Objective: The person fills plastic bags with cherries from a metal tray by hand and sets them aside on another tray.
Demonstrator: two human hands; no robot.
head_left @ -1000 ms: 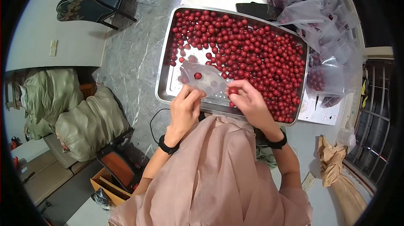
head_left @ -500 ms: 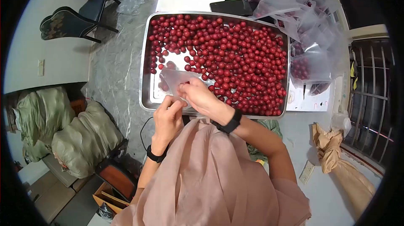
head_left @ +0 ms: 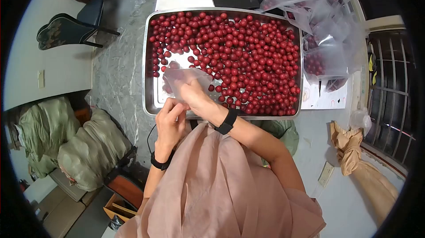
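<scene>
A metal tray (head_left: 148,78) holds a spread of round dark red fruits (head_left: 248,56), with bare metal showing at its lower left. My left hand (head_left: 171,120) pinches the edge of a clear plastic bag (head_left: 176,78) above the tray's front left rim. My right hand (head_left: 194,95) reaches into the bag's mouth, its fingers partly covered by the cloudy plastic. Whether they hold a fruit is hidden. A few fruits show through the far end of the bag. Both wrists wear black bands.
Filled plastic bags (head_left: 321,54) stand along the tray's right side. A black phone (head_left: 237,0) lies beyond the far rim. At the left are a chair (head_left: 66,29) and green sacks (head_left: 95,149). A tan cloth bundle (head_left: 349,151) sits at the lower right.
My right hand has gone from the bag's edge into its mouth, and the bag has opened wider around it. My left hand keeps its pinch. The whole view has shifted slightly.
</scene>
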